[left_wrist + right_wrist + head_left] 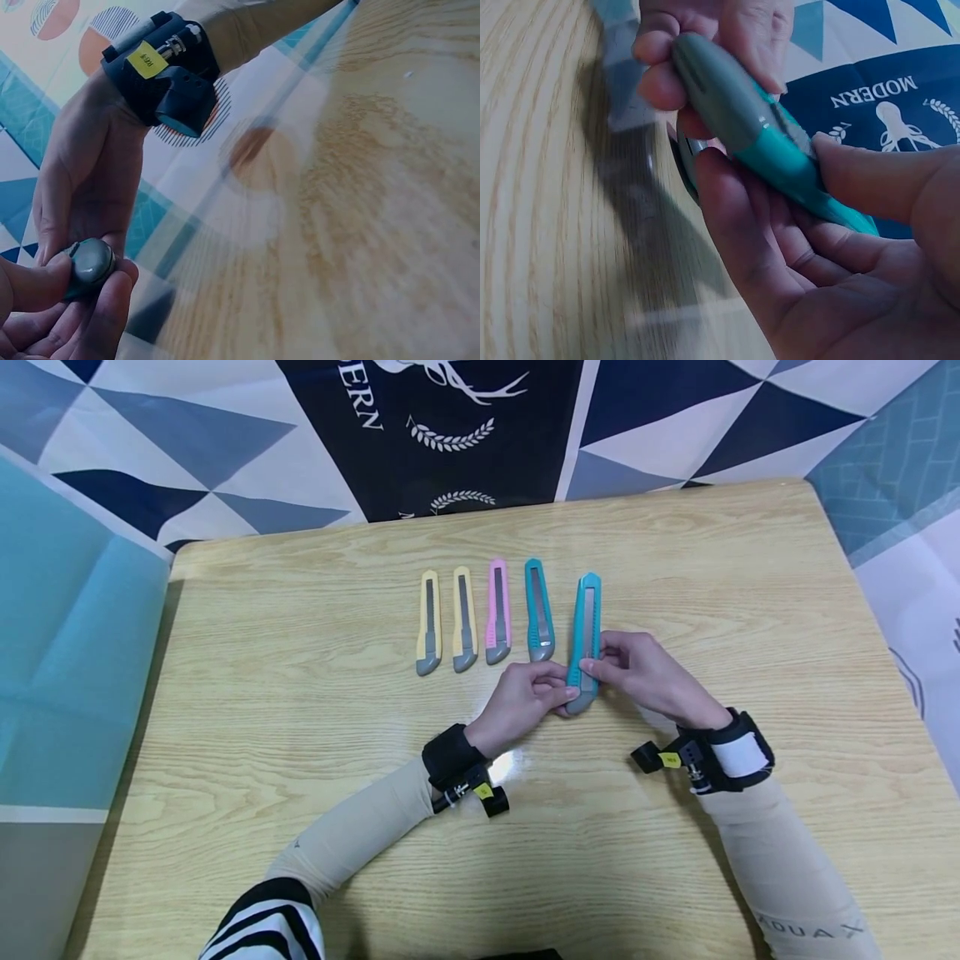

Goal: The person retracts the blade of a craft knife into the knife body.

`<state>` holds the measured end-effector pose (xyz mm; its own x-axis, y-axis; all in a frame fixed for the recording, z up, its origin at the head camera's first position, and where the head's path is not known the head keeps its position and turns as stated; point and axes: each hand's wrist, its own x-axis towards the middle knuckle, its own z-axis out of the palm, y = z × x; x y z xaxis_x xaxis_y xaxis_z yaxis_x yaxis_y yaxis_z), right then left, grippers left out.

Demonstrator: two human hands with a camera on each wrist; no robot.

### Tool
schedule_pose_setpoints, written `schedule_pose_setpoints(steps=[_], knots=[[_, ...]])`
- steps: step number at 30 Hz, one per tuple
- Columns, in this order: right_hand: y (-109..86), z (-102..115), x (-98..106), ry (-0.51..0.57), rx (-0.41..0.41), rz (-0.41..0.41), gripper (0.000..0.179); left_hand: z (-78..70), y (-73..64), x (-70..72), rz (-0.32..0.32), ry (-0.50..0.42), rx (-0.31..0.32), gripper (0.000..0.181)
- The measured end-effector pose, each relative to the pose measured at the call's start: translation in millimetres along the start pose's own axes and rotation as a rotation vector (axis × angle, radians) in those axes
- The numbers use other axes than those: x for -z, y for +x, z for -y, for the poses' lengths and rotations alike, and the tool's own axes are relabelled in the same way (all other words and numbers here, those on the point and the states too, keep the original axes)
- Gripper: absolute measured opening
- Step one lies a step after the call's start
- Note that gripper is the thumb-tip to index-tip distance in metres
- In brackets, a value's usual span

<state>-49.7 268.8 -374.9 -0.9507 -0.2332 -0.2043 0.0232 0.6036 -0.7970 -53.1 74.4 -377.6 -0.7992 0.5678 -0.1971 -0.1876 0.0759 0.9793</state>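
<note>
Both hands hold one teal utility knife with a grey end cap, raised off the table at the right end of a row of knives. My left hand pinches it near the grey cap. Higher on the body, my right hand grips it, and in the right wrist view its thumb lies by the grey slider. Seen end-on in the left wrist view, the grey cap sits between the fingers of both hands. No bare blade shows.
Left of the held knife lie another teal utility knife, a pink one and two yellow ones, all roughly upright in a row. They rest on a wood-grain table. Patterned cloth hangs beyond its far edge.
</note>
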Motion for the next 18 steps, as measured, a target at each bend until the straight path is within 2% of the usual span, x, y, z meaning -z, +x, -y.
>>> schedule_pose_setpoints(steps=[7,14,18], knots=[[-0.3,1,1,0.020,-0.005,-0.029,0.019,-2.6,-1.0,1.6,0.004,0.025,-0.027,0.020],[-0.6,4,-1,0.035,-0.013,-0.112,0.026,27.5,15.4,4.0,0.003,0.040,-0.062,0.024],[-1.4,5,-1,0.032,-0.014,-0.153,0.031,24.5,13.9,4.2,0.002,0.019,-0.053,0.025]])
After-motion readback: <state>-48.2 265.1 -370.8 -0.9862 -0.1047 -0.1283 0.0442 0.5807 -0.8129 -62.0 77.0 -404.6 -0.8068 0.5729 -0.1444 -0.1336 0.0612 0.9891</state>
